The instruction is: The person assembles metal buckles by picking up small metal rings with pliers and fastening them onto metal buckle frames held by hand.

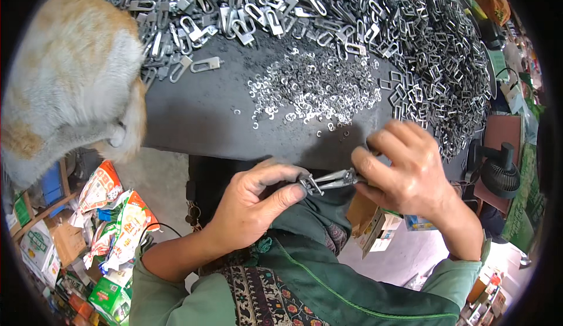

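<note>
My left hand [249, 205] pinches a small metal buckle piece [312, 185] between thumb and fingers, just off the table's near edge. From the right, my right hand [404, 167] is closed round a pair of pliers [337, 179]. The pliers' slim silver jaws reach to the buckle piece; I cannot make out whether they grip it. Beyond my hands, a scattered heap of tiny C-shaped metal rings [316, 88] lies on the dark table [187, 120]. Long looped metal clips [252, 15] are piled at the back, and rectangular metal frames [446, 62] at the right.
An orange and white cat [76, 73] is on the table's left side. A small black fan [500, 173] stands at the right. Below left are plastic packages [126, 226] and a green box [111, 296]; an open carton [372, 226] sits below my right hand.
</note>
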Motion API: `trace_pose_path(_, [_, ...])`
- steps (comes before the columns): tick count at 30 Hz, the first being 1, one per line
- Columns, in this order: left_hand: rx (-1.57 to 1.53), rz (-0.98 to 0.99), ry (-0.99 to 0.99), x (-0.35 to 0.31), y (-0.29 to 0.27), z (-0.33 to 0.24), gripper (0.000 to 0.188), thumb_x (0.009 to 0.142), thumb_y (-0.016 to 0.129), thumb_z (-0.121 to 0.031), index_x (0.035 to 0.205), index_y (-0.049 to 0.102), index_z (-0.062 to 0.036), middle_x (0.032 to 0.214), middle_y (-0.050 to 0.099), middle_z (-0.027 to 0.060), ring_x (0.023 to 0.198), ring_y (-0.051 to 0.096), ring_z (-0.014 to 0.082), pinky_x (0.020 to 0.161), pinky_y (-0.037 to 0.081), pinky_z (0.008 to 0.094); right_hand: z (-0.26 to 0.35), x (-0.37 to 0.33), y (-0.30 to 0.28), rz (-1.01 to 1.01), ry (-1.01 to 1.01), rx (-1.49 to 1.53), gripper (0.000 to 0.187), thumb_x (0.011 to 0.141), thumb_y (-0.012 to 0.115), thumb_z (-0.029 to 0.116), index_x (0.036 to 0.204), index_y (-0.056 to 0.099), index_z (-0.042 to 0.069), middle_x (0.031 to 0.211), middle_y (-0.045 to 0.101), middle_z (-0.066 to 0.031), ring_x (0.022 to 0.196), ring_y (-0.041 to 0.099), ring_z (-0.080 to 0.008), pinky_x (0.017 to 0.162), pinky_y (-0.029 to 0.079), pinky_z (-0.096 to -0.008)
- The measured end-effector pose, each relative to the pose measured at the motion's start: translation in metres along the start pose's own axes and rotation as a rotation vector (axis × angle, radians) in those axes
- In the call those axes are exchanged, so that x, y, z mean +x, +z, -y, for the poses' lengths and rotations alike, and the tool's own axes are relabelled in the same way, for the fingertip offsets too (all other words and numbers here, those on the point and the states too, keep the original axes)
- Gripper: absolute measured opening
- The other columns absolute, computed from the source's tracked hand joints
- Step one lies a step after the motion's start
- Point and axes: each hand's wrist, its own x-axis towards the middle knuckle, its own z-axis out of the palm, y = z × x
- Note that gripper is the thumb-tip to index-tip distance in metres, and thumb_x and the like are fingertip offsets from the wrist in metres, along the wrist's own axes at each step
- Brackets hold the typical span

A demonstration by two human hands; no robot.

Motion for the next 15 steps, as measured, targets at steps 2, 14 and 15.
trace_pose_path(2, [0.074, 0.024, 0.003, -0.003, -0.001, -0.005, 0.013, 0.092, 0.062, -0.009, 0.099, 0.066, 0.0015, 0.094, 0.062, 0.0039, 0.09, 0.056, 0.0092, 0.08, 0.045, 0.0256, 0.007, -0.006, 0.002, 0.034, 0.052, 0.023, 0.035, 0.059, 0.077, 0.023, 0.087, 0.06, 0.01, 0.074, 0.047, -0.0025, 0.066, 0.051, -0.0195, 0.054, 0.041, -0.0333])
trace_pose_path(14, [1.777, -0.144, 1.112, 0.137, -0.076, -0.086, 0.028, 0.072, 0.06, -0.005, 0.1, 0.066, -0.0061, 0.095, 0.06, 0.0093, 0.1, 0.056, 0.0279, 0.084, 0.044, 0.0417, 0.056, -0.025, 0.036, -0.011, 0.348, 0.006, 0.034, 0.068, 0.077, 0.023, 0.094, 0.061, 0.009, 0.084, 0.05, -0.0066, 0.08, 0.052, -0.0247, 0.067, 0.039, -0.0369])
trace_pose_path(15, [1.79, -0.089, 1.083, 0.152, -0.08, -0.08, 0.025, 0.072, 0.06, -0.004, 0.096, 0.066, -0.0062, 0.095, 0.06, 0.0082, 0.1, 0.056, 0.027, 0.084, 0.044, 0.0408, 0.053, -0.029, 0.036, -0.01, 0.397, 0.007, 0.034, 0.069, 0.077, 0.023, 0.095, 0.061, 0.009, 0.085, 0.05, -0.007, 0.083, 0.052, -0.025, 0.069, 0.038, -0.0369])
